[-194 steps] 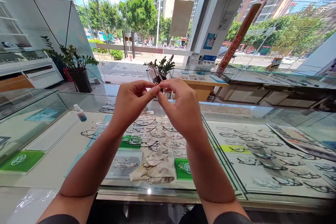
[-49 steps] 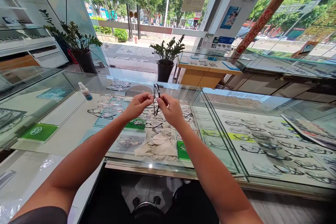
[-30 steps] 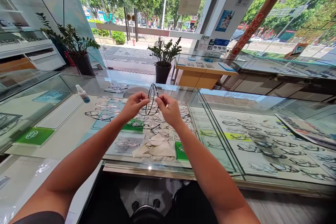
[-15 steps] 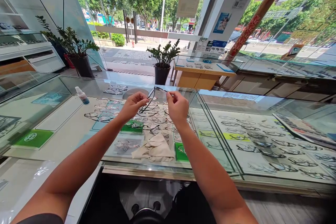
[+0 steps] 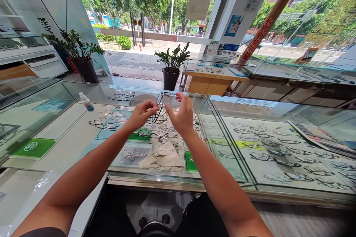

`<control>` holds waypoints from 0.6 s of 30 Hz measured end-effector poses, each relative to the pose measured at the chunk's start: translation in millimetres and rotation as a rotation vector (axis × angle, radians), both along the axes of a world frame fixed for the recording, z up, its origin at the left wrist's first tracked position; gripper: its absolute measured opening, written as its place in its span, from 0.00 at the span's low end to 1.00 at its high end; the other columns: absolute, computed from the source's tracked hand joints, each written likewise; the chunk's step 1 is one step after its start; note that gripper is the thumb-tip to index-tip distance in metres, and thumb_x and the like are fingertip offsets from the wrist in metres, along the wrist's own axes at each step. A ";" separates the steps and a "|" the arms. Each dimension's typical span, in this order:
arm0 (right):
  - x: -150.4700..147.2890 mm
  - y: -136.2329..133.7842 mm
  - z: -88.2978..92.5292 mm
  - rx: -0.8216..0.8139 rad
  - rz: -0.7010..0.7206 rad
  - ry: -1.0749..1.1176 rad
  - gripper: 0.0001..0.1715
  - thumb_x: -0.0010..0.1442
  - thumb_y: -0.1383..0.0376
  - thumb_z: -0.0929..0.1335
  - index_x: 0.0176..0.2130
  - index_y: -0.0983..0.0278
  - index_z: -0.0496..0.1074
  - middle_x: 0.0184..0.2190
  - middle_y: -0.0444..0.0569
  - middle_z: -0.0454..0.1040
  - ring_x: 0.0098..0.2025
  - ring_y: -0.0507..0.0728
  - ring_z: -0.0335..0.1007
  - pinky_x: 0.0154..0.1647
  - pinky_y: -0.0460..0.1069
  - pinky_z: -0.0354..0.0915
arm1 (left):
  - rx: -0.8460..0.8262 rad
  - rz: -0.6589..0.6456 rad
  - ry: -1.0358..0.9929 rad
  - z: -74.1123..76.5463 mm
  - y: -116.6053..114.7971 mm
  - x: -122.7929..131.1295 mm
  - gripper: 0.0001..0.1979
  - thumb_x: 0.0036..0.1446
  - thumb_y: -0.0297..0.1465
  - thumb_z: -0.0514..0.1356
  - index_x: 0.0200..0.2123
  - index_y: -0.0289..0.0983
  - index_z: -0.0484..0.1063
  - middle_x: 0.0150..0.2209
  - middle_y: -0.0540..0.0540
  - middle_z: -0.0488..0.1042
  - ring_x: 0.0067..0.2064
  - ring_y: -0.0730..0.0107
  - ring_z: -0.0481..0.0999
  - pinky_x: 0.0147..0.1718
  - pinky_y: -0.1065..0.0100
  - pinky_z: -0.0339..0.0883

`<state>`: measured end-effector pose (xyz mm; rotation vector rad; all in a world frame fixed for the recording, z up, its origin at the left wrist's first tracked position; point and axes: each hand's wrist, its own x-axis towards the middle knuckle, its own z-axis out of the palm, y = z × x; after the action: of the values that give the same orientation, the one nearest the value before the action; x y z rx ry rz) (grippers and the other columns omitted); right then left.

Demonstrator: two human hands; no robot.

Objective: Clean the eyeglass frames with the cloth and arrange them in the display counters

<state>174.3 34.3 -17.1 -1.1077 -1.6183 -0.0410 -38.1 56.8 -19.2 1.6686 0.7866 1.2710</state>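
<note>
My left hand point(image 5: 141, 115) pinches a pair of thin black-framed glasses point(image 5: 159, 106) by the rim, holding them up above the glass counter point(image 5: 66, 92). The glasses stand roughly on edge, with one temple arm point(image 5: 169, 94) unfolded and reaching right. My right hand point(image 5: 181, 113) is raised beside them, its fingers spread and its fingertips just below that arm, apparently not touching it. Below both hands, many eyeglass frames lie in rows on the display, and a crumpled beige cleaning cloth point(image 5: 163, 157) lies nearer me.
A small white spray bottle point(image 5: 86, 103) stands on the glass at left. Green cards point(image 5: 32, 147) and a magazine point(image 5: 314, 135) lie in the displays. Glass cases with more frames extend to the right point(image 5: 278, 148). Potted plants point(image 5: 170, 79) stand beyond the counter.
My right hand has let go of the temple arm and its fingers have opened. The glasses have stayed in my left hand, with the arm now unfolded and reaching right.
</note>
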 end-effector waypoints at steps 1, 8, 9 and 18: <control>-1.2 -0.1 -1.6 0.003 0.006 -0.025 0.28 0.74 0.50 0.71 0.65 0.61 0.69 0.56 0.60 0.79 0.57 0.69 0.74 0.61 0.65 0.71 | 0.009 0.002 0.011 -0.6 -0.2 0.3 0.23 0.61 0.51 0.74 0.35 0.38 0.74 0.35 0.48 0.73 0.38 0.66 0.73 0.41 0.64 0.71; -4.3 -1.3 -4.3 0.011 -0.003 -0.090 0.27 0.76 0.50 0.70 0.65 0.61 0.68 0.61 0.63 0.77 0.62 0.70 0.73 0.66 0.67 0.71 | 0.042 0.004 0.077 -2.6 -1.5 0.8 0.21 0.64 0.50 0.72 0.36 0.38 0.75 0.36 0.48 0.73 0.39 0.67 0.71 0.41 0.66 0.67; -4.7 -1.7 -3.9 0.013 0.004 -0.091 0.27 0.75 0.50 0.70 0.65 0.61 0.68 0.61 0.63 0.76 0.63 0.70 0.72 0.66 0.67 0.71 | 0.044 0.011 0.085 -2.8 -1.8 1.0 0.21 0.64 0.50 0.71 0.36 0.38 0.75 0.37 0.48 0.73 0.39 0.67 0.71 0.42 0.66 0.68; -4.6 -0.2 -4.5 -0.017 -0.037 -0.193 0.27 0.71 0.63 0.67 0.67 0.61 0.75 0.67 0.62 0.73 0.68 0.72 0.69 0.71 0.70 0.68 | 0.052 0.051 0.093 -5.6 -2.0 0.9 0.19 0.65 0.49 0.71 0.36 0.39 0.77 0.39 0.45 0.79 0.43 0.63 0.77 0.46 0.63 0.71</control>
<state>169.7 34.1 -21.6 -1.1757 -1.7720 -0.1626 -37.1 54.8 -24.7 1.7696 0.8626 1.2659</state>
